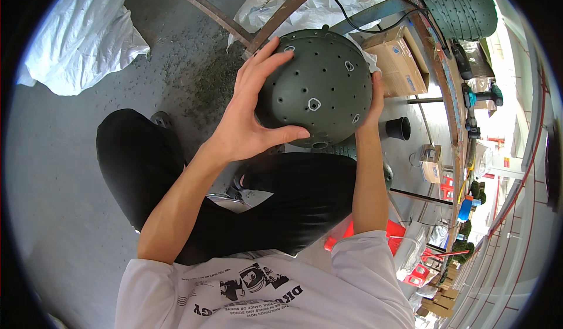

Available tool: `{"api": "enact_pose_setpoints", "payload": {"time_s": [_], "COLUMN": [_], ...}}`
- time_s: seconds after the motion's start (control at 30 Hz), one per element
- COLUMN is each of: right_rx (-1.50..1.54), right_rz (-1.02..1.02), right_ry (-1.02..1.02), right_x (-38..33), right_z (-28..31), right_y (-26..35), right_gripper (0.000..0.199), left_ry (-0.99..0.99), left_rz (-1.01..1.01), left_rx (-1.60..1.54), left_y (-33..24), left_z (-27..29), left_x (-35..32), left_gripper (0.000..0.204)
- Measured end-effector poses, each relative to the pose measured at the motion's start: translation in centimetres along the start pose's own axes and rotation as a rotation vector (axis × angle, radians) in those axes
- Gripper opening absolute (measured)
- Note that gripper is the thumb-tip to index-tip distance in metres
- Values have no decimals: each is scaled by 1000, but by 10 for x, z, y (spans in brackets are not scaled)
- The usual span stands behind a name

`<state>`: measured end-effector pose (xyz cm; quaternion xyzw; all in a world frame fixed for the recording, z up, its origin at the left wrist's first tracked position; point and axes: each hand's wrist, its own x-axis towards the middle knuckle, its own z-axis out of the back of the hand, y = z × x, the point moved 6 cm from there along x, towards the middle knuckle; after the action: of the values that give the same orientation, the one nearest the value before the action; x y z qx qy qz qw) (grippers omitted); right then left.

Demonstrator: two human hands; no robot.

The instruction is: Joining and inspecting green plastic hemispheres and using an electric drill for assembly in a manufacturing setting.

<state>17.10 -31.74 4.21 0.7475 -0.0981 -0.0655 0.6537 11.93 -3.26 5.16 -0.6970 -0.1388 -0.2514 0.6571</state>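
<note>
Between my two hands is a dark green rounded shell, dotted with small holes, several of them ringed in white. My left hand presses against its left side, thumb along the lower edge and fingers spread toward the top. On the opposite side my right hand cups the shell; most of its fingers are hidden behind it. The shell is held above my lap, and its underside is out of sight.
To the right runs a workbench with a stack of similar green shells and power tools. Under it are a cardboard box and a black bucket. Dark shavings and white sacking lie on the floor.
</note>
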Motion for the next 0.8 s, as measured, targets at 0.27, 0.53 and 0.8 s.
{"api": "enact_pose_setpoints", "payload": {"time_s": [0.27, 0.53, 0.8], "right_rx": [25, 28, -82], "right_rz": [-84, -170, -129], "right_ry": [-20, -25, -20], "right_x": [-4, -3, -8], "right_z": [-10, -10, -25], "right_y": [-4, -11, -2], "right_gripper": [44, 44, 49], "left_ry": [-23, -8, -96], "left_rz": [16, 142, 260], "left_rx": [106, -18, -161], "left_y": [-2, 9, 19], "left_z": [5, 8, 11], "left_x": [1, 0, 0], "left_gripper": [91, 78, 61]}}
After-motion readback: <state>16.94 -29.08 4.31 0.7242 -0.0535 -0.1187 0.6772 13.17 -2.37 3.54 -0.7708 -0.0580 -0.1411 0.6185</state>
